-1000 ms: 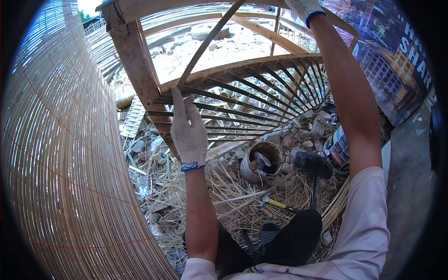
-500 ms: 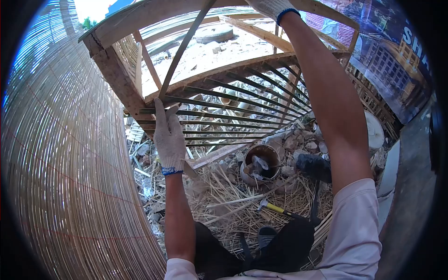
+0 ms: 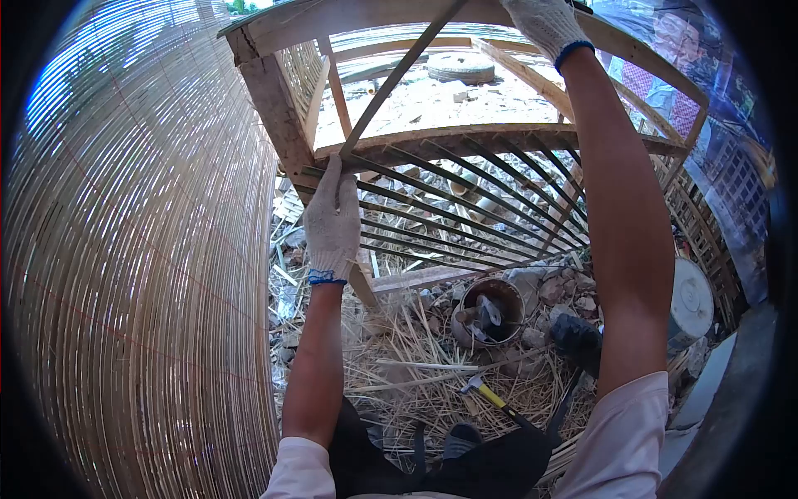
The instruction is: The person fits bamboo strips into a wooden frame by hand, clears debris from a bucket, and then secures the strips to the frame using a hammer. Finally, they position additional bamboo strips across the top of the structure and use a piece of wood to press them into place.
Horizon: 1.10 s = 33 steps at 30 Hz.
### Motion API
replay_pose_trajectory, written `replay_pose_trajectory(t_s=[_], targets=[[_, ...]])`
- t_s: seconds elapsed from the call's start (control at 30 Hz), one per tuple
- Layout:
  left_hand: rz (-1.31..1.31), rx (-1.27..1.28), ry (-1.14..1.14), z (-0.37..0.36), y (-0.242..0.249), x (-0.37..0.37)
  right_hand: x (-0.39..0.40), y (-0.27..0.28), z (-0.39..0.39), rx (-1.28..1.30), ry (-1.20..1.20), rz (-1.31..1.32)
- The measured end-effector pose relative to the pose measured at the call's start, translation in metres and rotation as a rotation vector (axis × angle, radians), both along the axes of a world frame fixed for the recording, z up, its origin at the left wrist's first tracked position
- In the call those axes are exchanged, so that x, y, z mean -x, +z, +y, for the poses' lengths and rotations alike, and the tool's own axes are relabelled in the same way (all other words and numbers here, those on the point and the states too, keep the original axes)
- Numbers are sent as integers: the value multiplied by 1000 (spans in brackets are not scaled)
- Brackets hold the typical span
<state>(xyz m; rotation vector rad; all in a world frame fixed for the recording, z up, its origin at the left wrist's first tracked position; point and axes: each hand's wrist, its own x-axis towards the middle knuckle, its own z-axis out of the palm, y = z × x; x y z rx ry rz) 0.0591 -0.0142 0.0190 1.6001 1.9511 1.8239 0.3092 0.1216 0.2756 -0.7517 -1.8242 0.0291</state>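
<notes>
My left hand (image 3: 334, 218), in a white knit glove with a blue cuff, is at the lower end of a long flat bamboo strip (image 3: 401, 73), its fingers pointing up against it. The strip slants up to the right across the wooden frame (image 3: 278, 108) and leaves the top of the view. Several thin dark slats (image 3: 465, 187) run side by side from the frame's lower rail (image 3: 465, 137), just right of that hand. My right hand (image 3: 544, 27), gloved alike, reaches up to the frame's top beam (image 3: 349, 25); its fingertips are cut off by the view's upper edge.
A tall bamboo-slat screen (image 3: 158, 274) curves along the left. Below the frame are rubble and cut strips, a rusty bucket (image 3: 459, 328), and a yellow-handled hammer (image 3: 492, 394). A white-lidded bucket (image 3: 692, 299) stands at the right; a tyre (image 3: 461, 70) lies beyond the frame.
The view has swung left, so the frame and bucket appear farther right. Both hands keep about the same places on the strip and frame.
</notes>
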Motion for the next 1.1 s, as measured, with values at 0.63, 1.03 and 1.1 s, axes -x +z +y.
replay_pose_trajectory(t_s=[0.63,1.03,1.1], targets=[[-797,-455,-132,-10,-4,30,61,12,-30,106,57,-86],[-407,-250,5,-9,-18,30,77,1,-42,125,207,22],[-367,-282,6,-10,-15,30,80,-4,-36,109,176,50]])
